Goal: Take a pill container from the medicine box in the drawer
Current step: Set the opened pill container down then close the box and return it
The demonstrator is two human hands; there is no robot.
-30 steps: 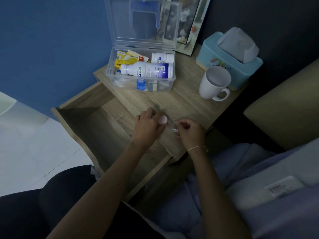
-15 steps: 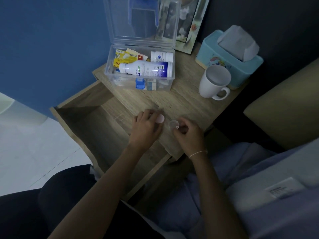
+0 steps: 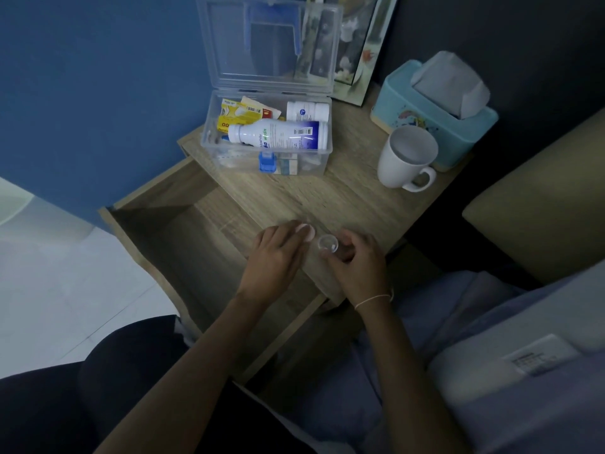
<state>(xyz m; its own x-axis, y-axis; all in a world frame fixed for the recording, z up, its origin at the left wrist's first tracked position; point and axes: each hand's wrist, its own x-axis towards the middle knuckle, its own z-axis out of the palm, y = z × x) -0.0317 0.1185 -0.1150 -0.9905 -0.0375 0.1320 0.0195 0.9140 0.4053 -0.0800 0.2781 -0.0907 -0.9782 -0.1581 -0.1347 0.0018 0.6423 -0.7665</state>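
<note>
- Two hands meet at the near edge of the wooden surface (image 3: 343, 198): our right hand (image 3: 358, 262) pinches a small clear pill container (image 3: 327, 244), its round mouth facing up.
- Our left hand (image 3: 278, 253) curls around a pale rounded thing (image 3: 306, 231), just beside the container; what it is we cannot tell.
- Below our left hand the drawer (image 3: 183, 244) stands pulled out.
- Farther back the clear medicine box (image 3: 266, 139) sits lid-up, a white bottle (image 3: 278, 135) lying inside.
- A white mug (image 3: 404, 157) stands to its right.
</note>
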